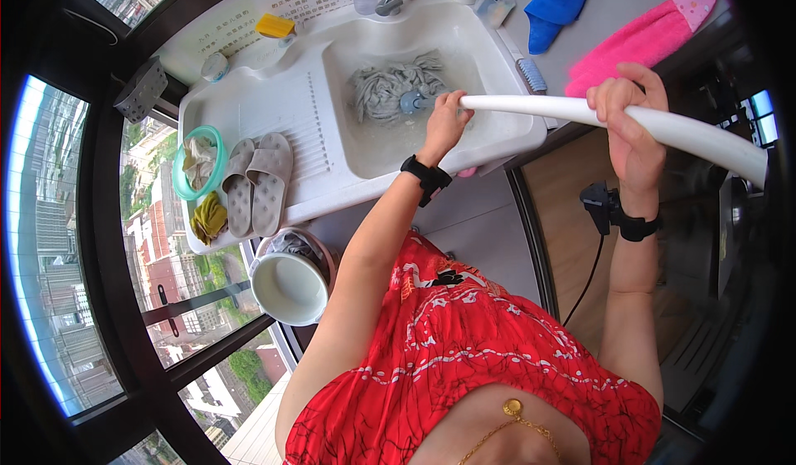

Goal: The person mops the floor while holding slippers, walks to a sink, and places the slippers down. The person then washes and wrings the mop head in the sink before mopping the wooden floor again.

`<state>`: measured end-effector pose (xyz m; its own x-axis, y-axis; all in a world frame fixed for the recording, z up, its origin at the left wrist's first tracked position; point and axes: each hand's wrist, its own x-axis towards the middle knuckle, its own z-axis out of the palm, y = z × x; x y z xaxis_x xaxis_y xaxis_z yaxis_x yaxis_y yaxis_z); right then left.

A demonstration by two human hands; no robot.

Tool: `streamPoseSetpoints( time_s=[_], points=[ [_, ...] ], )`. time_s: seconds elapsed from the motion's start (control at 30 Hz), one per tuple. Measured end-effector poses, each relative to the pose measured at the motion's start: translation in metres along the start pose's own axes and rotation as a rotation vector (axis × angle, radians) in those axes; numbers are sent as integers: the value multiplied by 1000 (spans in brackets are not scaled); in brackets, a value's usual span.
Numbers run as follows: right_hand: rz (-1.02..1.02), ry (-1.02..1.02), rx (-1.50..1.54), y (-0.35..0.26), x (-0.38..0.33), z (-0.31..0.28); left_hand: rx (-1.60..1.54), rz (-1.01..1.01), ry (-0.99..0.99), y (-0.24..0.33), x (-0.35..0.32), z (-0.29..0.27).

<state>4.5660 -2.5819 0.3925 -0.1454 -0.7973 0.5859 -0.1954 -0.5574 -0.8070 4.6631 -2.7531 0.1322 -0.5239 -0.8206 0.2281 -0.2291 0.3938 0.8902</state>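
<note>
A mop with a long white handle (539, 105) stretches across the front of the basin to the right. Its grey strip head (381, 88), with a blue-grey hub (412, 102), lies in cloudy water in the white sink basin (352, 154). Over the basin's right part, my left hand (448, 123) is closed round the handle close to the hub. Farther right, beyond the sink's edge, my right hand (632, 121) grips the thicker-looking part of the handle from beneath. Both wrists wear black bands.
Left of the basin, a ribbed washboard (311, 125) holds grey slippers (269, 179), a mint bowl (222, 154) with cloth and a mustard cloth (209, 218). A white bucket (290, 289) stands below. Blue cloth (557, 5), pink towel (638, 42) and brush (531, 75) lie right; the faucet (389, 1) is behind.
</note>
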Motion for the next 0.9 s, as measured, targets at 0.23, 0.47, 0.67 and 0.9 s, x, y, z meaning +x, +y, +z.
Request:
streamPoseSetpoints(
  time_s=[0.23, 0.47, 0.67, 0.9],
  points=[
    [282, 145, -71, 128, 20, 28, -31, -107, 53, 12, 32, -17],
    [395, 151, -69, 181, 62, 41, -138, -64, -10, -24, 39, -65],
    [401, 134, -62, 205, 103, 66, -144, -311, -83, -68, 10, -150],
    [343, 160, -35, 237, 120, 64, 1124, -239, -101, -137, -64, -241]
  ],
)
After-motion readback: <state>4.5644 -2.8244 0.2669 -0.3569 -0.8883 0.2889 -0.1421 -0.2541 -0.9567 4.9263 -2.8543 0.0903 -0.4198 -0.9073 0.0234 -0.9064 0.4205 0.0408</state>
